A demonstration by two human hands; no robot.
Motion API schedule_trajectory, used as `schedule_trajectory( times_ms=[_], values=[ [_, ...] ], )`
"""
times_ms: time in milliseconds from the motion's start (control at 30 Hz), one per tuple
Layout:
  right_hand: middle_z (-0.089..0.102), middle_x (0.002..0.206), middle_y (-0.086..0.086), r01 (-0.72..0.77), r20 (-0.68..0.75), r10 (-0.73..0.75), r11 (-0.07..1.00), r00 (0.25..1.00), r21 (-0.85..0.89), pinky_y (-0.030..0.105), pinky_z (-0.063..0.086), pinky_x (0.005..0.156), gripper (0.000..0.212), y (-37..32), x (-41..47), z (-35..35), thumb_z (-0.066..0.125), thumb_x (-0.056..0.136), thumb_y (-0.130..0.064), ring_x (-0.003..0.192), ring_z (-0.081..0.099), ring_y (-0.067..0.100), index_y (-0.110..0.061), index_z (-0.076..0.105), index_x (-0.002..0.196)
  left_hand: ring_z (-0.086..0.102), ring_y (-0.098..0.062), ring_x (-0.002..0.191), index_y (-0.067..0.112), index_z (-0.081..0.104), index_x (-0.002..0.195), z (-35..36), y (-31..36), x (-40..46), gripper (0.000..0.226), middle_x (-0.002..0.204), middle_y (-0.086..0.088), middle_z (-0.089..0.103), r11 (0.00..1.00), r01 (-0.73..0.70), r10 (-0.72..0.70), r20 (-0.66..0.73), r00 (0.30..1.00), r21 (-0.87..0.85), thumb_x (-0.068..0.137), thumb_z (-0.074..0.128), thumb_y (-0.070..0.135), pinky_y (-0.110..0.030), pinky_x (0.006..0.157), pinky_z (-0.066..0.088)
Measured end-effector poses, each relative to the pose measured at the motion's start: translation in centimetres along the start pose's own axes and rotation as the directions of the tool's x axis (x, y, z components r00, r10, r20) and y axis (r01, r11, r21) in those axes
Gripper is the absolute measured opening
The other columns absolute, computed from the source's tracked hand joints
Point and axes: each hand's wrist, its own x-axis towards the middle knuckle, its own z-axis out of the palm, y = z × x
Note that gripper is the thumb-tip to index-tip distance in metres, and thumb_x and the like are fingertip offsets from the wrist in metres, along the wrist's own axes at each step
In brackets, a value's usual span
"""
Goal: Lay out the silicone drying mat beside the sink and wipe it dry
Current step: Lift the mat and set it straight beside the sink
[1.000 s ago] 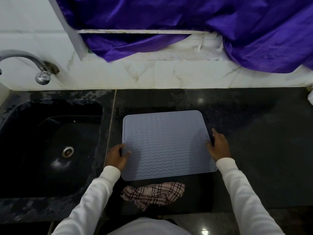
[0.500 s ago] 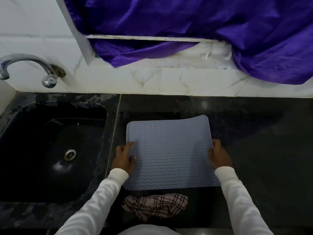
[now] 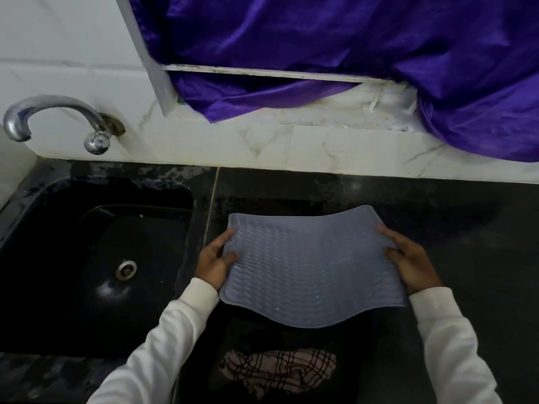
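Two hands hold the grey silicone drying mat (image 3: 312, 269) by its side edges above the black counter (image 3: 455, 228), just right of the sink (image 3: 87, 258). The left hand (image 3: 215, 262) has its grip closed on the mat's left edge, thumb on the wavy ribbed top and fingers curled beneath. The right hand (image 3: 411, 262) has its grip closed on the right edge in the same way. Between them the mat sags, its near edge drooping in a curve and its far edge bowed; it seems to be lifted clear of the counter, though the dim light makes that hard to confirm. Both arms wear white sleeves (image 3: 163, 345). A crumpled checked cloth (image 3: 277, 371) lies on the counter nearer than the mat, apart from it. At the far left a chrome tap (image 3: 58, 118) juts from the white marble-tiled wall (image 3: 262, 144) over the sink, whose drain (image 3: 127, 269) shows at the bottom. Purple satin fabric (image 3: 350, 39) drapes over the ledge behind the counter.
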Motion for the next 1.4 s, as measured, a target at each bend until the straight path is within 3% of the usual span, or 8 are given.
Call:
schedule_trajectory(
  times_ms=[133, 233, 433, 567, 700, 900, 1133, 1400],
  values=[
    [0.053, 0.138, -0.006, 0.037, 0.011, -0.038, 0.998, 0.999, 0.053, 0.019, 0.044, 0.096, 0.049, -2.6, 1.3, 0.2, 0.052, 0.092, 0.005, 0.121, 0.052, 0.007, -0.025, 0.057, 0.130, 0.063, -0.016, 0.104, 0.009, 0.053, 0.132, -1.0, 2.9, 1.5, 0.055, 0.123, -0.007, 0.062, 0.997, -0.042, 0.043, 0.010, 0.999, -0.062, 0.082, 0.059, -0.012, -0.024, 0.084, 0.054],
    [0.057, 0.132, -0.008, 0.066, 0.000, -0.066, 0.987, 0.998, 0.144, 0.011, 0.049, 0.085, 0.049, -3.9, 2.8, 1.0, 0.051, 0.091, 0.006, 0.113, 0.058, 0.001, -0.024, 0.057, 0.130, 0.066, -0.014, 0.101, 0.016, 0.054, 0.132, -2.2, 4.6, 2.9, 0.054, 0.120, -0.003, 0.064, 0.994, -0.067, 0.067, 0.004, 0.998, -0.083, 0.083, 0.060, -0.007, -0.022, 0.075, 0.055],
    [0.057, 0.135, -0.003, 0.090, -0.030, -0.085, 0.973, 0.996, 0.213, 0.036, 0.041, 0.106, 0.048, -4.9, 7.9, 3.4, 0.054, 0.089, 0.004, 0.124, 0.054, 0.016, -0.018, 0.056, 0.132, 0.064, -0.001, 0.093, 0.008, 0.049, 0.134, -3.2, 7.0, 8.4, 0.056, 0.122, -0.004, 0.060, 0.988, -0.152, 0.151, -0.015, 0.988, -0.027, 0.082, 0.058, -0.012, -0.013, 0.074, 0.052],
    [0.056, 0.136, 0.001, 0.026, -0.086, -0.008, 0.975, 0.996, 0.219, 0.040, 0.039, 0.108, 0.053, -3.2, 11.4, 6.1, 0.053, 0.086, 0.010, 0.125, 0.052, 0.021, -0.022, 0.059, 0.127, 0.055, -0.019, 0.113, 0.003, 0.044, 0.138, -3.8, 6.2, 13.5, 0.060, 0.133, -0.009, 0.051, 0.987, -0.146, 0.146, 0.003, 0.989, 0.075, 0.082, 0.057, -0.015, -0.015, 0.084, 0.050],
    [0.056, 0.136, 0.002, -0.071, -0.106, 0.093, 0.980, 0.990, 0.188, 0.043, 0.042, 0.106, 0.051, -0.4, 13.6, 8.1, 0.054, 0.088, 0.005, 0.122, 0.053, 0.024, -0.028, 0.060, 0.126, 0.046, -0.025, 0.128, 0.013, 0.041, 0.141, -4.6, 3.7, 17.1, 0.061, 0.141, -0.009, 0.046, 0.934, -0.104, 0.084, 0.072, 0.994, 0.341, 0.086, 0.062, -0.005, -0.027, 0.099, 0.039],
    [0.051, 0.138, 0.000, -0.155, -0.141, 0.182, 0.971, 0.973, 0.183, 0.035, 0.041, 0.103, 0.049, 1.6, 13.6, 8.8, 0.049, 0.092, 0.007, 0.125, 0.049, 0.022, -0.021, 0.056, 0.131, 0.045, -0.017, 0.118, 0.009, 0.041, 0.140, -4.6, 1.0, 17.2, 0.060, 0.132, -0.006, 0.046, 0.927, -0.061, 0.041, 0.062, 0.997, 0.369, 0.086, 0.057, -0.011, 0.003, 0.076, 0.039],
    [0.048, 0.135, -0.005, -0.177, -0.132, 0.203, 0.967, 0.970, 0.185, 0.037, 0.038, 0.106, 0.047, 2.2, 12.9, 8.3, 0.048, 0.093, 0.003, 0.123, 0.046, 0.019, -0.021, 0.056, 0.133, 0.045, -0.020, 0.126, 0.018, 0.042, 0.139, -5.2, -0.1, 16.4, 0.060, 0.141, -0.006, 0.044, 0.927, -0.052, 0.016, 0.099, 0.995, 0.371, 0.087, 0.057, -0.010, -0.020, 0.099, 0.038],
    [0.049, 0.140, -0.002, -0.171, -0.135, 0.195, 0.971, 0.972, 0.169, 0.040, 0.038, 0.109, 0.050, 3.3, 12.9, 8.0, 0.051, 0.090, 0.004, 0.126, 0.047, 0.022, -0.026, 0.058, 0.130, 0.046, -0.021, 0.125, 0.019, 0.046, 0.137, -5.0, -0.1, 15.8, 0.059, 0.140, -0.007, 0.045, 0.919, -0.071, 0.045, 0.078, 0.996, 0.387, 0.086, 0.060, -0.007, -0.027, 0.101, 0.038]
  ],
)
